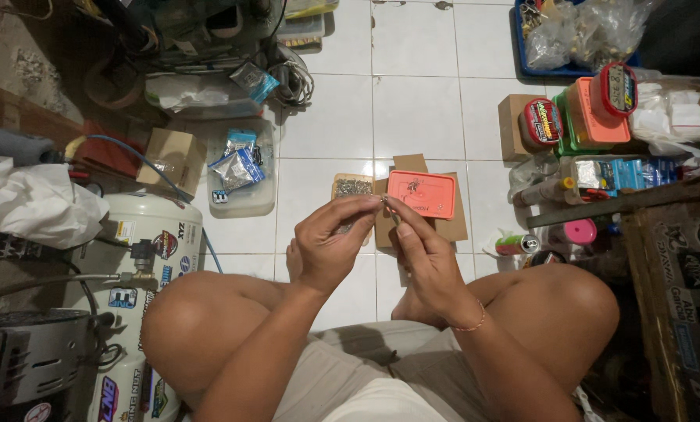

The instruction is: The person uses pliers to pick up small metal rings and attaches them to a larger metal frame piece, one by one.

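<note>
I'm sitting cross-legged on the white tiled floor (pixel 412 94), w/ open tile just beyond my fingertips and clutter crowding both sides. Directly past my fingers is lying the shallow orange plastic tray (pixel 421 194) on a flat piece of brown cardboard (pixel 451 227), w/ small metal bits in it. Just left of that, partly behind my left fingers, a small tray of grey metal pieces (pixel 353 187) is sitting. Further left: a clear plastic tub of foil packets (pixel 241 176) and a white air tank (pixel 151 234) beside my left knee. Off to the right, stacked orange and green containers (pixel 592 117) and a dark wooden edge are hemming that side in. So the free room is mostly straight ahead, up the middle.

My left hand (pixel 330 246) is raised over my lap, wrist bent, thumb and forefinger pinching inward. My right hand (pixel 428 254) is mirroring it, fingers curled, tips meeting the left's at centre. Both are pinching on a tiny thin metal piece (pixel 384 202) held between the fingertips, above the near edge of the orange tray. It's too small to make out its shape properly; long axis seems to be running roughly left-right between the two pinches.
</note>
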